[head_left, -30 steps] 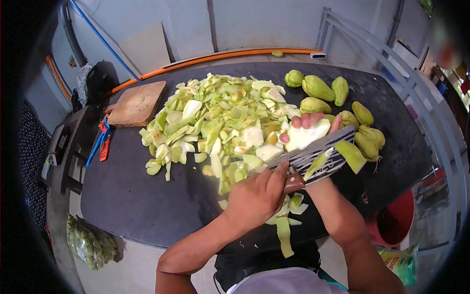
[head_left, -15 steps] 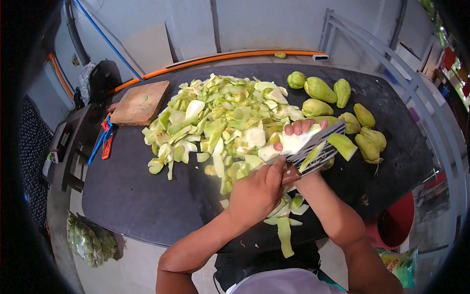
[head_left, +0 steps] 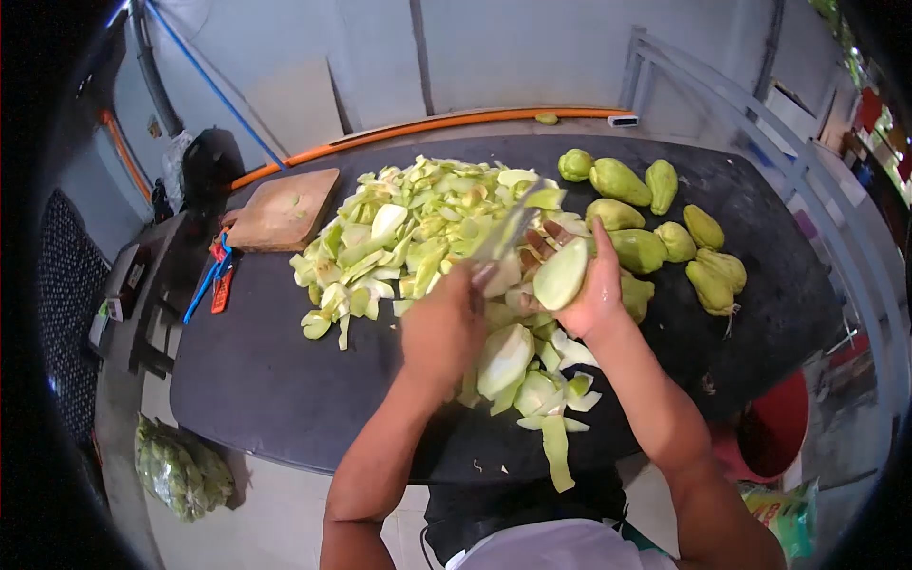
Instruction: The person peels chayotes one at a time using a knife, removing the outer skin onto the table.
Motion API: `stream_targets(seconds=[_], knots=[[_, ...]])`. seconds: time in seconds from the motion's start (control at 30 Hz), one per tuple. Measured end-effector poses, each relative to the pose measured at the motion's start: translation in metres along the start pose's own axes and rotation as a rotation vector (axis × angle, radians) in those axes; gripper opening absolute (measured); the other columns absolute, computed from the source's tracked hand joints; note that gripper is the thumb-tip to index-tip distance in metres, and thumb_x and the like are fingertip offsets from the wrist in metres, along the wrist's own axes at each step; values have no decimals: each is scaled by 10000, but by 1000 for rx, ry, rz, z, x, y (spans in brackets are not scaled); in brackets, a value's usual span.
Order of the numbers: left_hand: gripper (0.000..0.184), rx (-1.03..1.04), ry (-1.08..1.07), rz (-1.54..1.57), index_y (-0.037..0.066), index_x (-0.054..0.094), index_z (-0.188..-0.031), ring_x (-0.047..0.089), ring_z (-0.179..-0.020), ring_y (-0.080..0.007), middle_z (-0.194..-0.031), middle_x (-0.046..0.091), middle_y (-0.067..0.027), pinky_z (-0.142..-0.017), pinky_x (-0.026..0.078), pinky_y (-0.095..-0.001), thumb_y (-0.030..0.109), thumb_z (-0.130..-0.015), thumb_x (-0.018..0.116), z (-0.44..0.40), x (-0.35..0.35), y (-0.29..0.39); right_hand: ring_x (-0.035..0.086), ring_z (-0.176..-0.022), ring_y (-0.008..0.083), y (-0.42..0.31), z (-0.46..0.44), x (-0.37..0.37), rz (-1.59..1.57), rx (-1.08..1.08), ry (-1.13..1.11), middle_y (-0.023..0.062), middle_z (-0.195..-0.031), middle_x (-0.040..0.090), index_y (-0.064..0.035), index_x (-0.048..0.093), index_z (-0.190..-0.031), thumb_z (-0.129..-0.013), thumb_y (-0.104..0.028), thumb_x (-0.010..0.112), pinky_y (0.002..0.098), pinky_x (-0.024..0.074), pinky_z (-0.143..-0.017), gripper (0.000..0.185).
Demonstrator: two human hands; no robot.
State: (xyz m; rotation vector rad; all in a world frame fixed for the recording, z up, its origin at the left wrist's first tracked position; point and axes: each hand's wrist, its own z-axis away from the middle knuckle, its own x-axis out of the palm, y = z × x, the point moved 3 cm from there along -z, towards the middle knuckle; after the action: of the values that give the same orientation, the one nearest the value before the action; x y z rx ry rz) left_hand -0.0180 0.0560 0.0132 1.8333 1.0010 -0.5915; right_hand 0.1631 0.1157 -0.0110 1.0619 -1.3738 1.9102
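My left hand [head_left: 442, 328] grips a knife whose broad blade [head_left: 503, 228] is blurred by motion. The blade tilts up over the peel heap, with a green strip of peel by its far end. A pale chayote [head_left: 561, 275], its visible side peeled, lies in my right hand [head_left: 604, 290], cradled between thumb and fingers. Below the hands, a pale peeled piece [head_left: 507, 359] lies among loose peels [head_left: 556, 446] near the table's front edge. A large heap of green and white peels [head_left: 399, 228] spreads behind and left of the hands.
Several unpeeled chayotes [head_left: 622, 180] lie on the right of the dark table [head_left: 275, 380]. At the left are a wooden board [head_left: 283, 211] and a red-handled tool [head_left: 221, 290]. A red bucket [head_left: 774, 427] stands right; a bag of green produce [head_left: 180, 470] sits on the floor.
The knife has swung left and up, away from the chayote, with my left hand. My right hand has turned, so the chayote's pale side now faces up.
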Motion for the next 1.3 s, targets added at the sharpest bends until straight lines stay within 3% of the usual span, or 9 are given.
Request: stream_targets(seconds=[0.13,0.23,0.37,0.53,0.6,0.73,0.83,1.13,1.3], knots=[[194,-34,96,147,138,645,-1131,663,-842,-428,-904,687,-218,-701,537,-473,128,-942,599,-3,-3,-23,621,-923,169,-63,38,12,227,-289,-58,21,-1040,603,-182,567,-1276,-950,-395,608,467,487,-589,392],[280,65,198,739,-35,609,-1194,590,-812,-86,-861,669,-46,-758,499,-253,-52,-917,579,-6,14,-53,597,-965,171,-155,134,5,507,-840,-93,49,-1081,580,-130,494,-1369,-970,-300,581,386,584,-576,442],[121,120,127,466,-24,580,-1068,466,-737,-60,-813,550,0,-669,417,-230,-45,-948,581,-5,1,-47,601,-974,148,-244,285,-93,741,-1434,582,51,-1087,599,-129,466,-1391,-1001,-251,578,342,568,-593,424],[139,115,193,524,-13,591,-1093,428,-691,-34,-880,563,3,-592,344,-186,57,-976,618,-16,15,-55,577,-702,228,-255,387,-426,245,-867,1346,27,-927,584,-124,533,-1054,-901,-454,692,503,532,-538,397],[149,99,202,653,-8,609,-1109,427,-671,-29,-855,552,18,-566,334,-189,64,-978,615,-18,21,-50,571,-1092,339,-226,407,-504,98,-558,1175,160,-1252,583,-140,498,-1352,-877,-500,692,718,449,-764,627],[193,40,112,597,42,643,-1142,363,-574,-6,-720,470,90,-490,260,-192,8,-960,586,-18,24,-73,528,-1255,355,-239,398,-460,672,-988,1661,206,-1379,555,-1,492,-1386,-871,-439,738,556,389,-1019,719],[85,51,189,612,22,592,-959,331,-682,-21,-830,482,58,-568,262,-176,-56,-928,584,-22,19,-67,580,-1190,219,-237,354,-304,1272,-1560,1190,132,-1334,599,-1,562,-1335,-911,-215,740,359,439,-1044,507],[230,22,232,343,-18,636,-1085,408,-650,-75,-696,496,-14,-577,388,-254,122,-916,708,-18,7,-71,598,-1108,150,8,189,-29,2049,-1126,-1114,-39,-1113,641,-222,664,-982,-855,-248,604,363,496,-830,143],[227,-9,228,296,-6,625,-1044,382,-625,-101,-671,457,-36,-564,386,-269,159,-918,717,-15,-7,-60,582,-1131,134,15,117,-32,2233,-1010,-1275,-68,-1067,629,-224,640,-952,-869,-240,584,411,447,-997,102]])
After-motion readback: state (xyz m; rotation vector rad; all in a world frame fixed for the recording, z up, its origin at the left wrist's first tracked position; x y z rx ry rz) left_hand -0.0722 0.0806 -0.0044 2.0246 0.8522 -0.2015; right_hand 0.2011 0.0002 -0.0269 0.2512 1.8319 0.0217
